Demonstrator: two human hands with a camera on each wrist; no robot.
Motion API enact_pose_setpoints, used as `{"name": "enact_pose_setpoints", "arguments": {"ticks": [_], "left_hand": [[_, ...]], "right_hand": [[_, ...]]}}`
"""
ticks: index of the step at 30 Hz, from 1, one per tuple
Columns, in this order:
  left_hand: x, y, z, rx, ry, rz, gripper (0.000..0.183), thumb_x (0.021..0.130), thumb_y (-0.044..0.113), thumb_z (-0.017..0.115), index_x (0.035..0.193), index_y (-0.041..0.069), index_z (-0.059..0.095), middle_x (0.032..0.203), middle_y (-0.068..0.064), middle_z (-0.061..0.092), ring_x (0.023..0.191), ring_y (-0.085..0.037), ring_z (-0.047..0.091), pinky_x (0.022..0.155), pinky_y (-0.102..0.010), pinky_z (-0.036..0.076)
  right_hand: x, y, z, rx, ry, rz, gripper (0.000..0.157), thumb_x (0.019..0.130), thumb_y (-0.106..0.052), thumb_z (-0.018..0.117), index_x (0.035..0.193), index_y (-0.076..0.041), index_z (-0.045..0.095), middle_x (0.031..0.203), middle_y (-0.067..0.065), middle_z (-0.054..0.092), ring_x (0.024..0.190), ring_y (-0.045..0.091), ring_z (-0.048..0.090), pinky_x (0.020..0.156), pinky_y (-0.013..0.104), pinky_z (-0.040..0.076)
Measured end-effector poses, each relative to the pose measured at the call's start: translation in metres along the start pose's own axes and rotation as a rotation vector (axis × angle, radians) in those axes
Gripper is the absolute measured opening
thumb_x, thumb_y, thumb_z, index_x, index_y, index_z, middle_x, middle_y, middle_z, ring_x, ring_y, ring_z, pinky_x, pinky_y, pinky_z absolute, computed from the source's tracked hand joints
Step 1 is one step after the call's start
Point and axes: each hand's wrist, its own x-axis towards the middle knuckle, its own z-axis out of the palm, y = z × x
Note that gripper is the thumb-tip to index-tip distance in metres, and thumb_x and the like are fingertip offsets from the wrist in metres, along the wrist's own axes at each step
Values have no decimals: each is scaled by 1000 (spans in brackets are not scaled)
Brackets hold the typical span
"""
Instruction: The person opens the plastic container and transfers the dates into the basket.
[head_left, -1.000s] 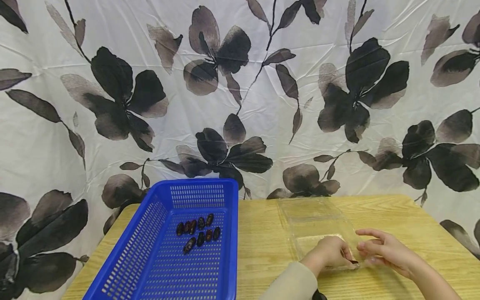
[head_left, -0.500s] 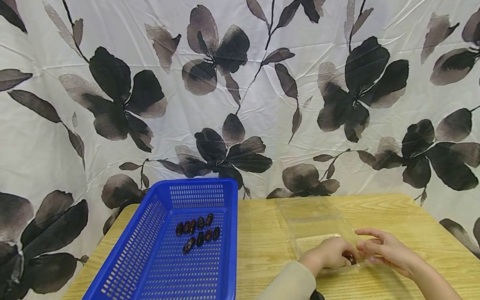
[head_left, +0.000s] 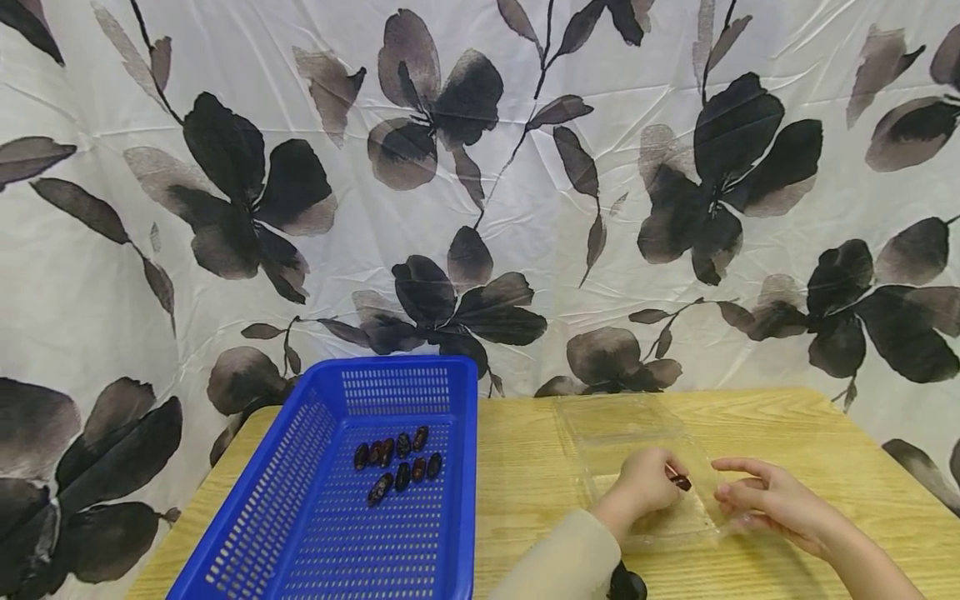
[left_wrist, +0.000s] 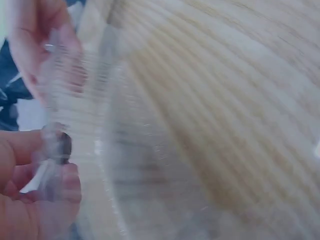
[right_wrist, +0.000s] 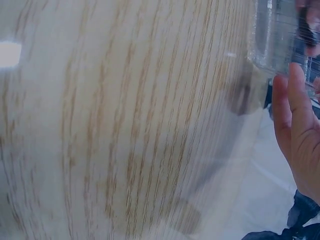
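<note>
In the head view my left hand (head_left: 648,483) pinches a dark brown date (head_left: 680,482) over the near compartment of a clear plastic container (head_left: 637,454). Through the clear plastic, the left wrist view shows the date (left_wrist: 64,148) between the left thumb and fingers, slightly blurred. My right hand (head_left: 776,504) holds the container's near right edge, its index finger stretched out past the rim. In the right wrist view the right hand's fingers (right_wrist: 297,100) reach up to the container's wall (right_wrist: 260,45). Part of the near compartment is hidden behind the left hand.
A blue perforated basket (head_left: 463,500) stands left on the wooden table (head_left: 517,467), with several dates (head_left: 402,475) in two loose rows and one lower down. Behind the table hangs a white cloth (head_left: 517,250) with dark flowers. A black object (head_left: 628,583) shows beside the left sleeve.
My left hand has lifted the date from the container's near right corner and moved it left and away from me. The right hand stays where it was.
</note>
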Motion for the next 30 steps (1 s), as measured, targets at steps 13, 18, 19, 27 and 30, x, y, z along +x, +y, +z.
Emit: {"name": "enact_pose_setpoints", "arguments": {"ticks": [13, 18, 19, 27, 30], "left_hand": [[-7, 18, -52, -528, 52, -138, 22, 74, -13, 70, 91, 2, 68, 76, -3, 60, 67, -12, 57, 64, -28, 52], [-15, 20, -88, -558, 1, -102, 24, 77, -12, 68, 98, -3, 69, 83, -5, 63, 72, -11, 60, 66, -26, 53], [-17, 19, -97, -546, -9, -92, 24, 77, -11, 68, 100, -4, 68, 84, -5, 63, 73, -11, 60, 67, -26, 53], [-37, -1, -174, -551, -11, -125, 29, 83, -8, 64, 111, -6, 62, 96, -12, 58, 84, -16, 58, 80, -33, 52], [-46, -16, -202, -528, 46, -153, 30, 84, -7, 63, 114, -5, 61, 97, -11, 57, 84, -16, 57, 83, -33, 51]], "right_hand": [[1, -1, 0, -41, 34, 29, 28, 97, -5, 46, 118, -21, 54, 100, 5, 65, 90, 16, 62, 72, 33, 54], [0, 0, 3, -67, 45, 40, 28, 97, -7, 48, 125, -8, 51, 100, 6, 64, 90, 16, 62, 70, 30, 54], [0, 0, 3, -73, 46, 44, 30, 97, -7, 48, 126, -5, 49, 101, 7, 64, 91, 16, 62, 70, 31, 54], [-2, 1, 1, -75, 47, 75, 28, 97, -10, 49, 125, -11, 52, 102, 6, 63, 93, 15, 62, 71, 31, 54], [0, 0, 2, -77, 40, 73, 30, 97, -11, 49, 127, -8, 50, 102, 6, 63, 93, 15, 62, 71, 31, 54]]}}
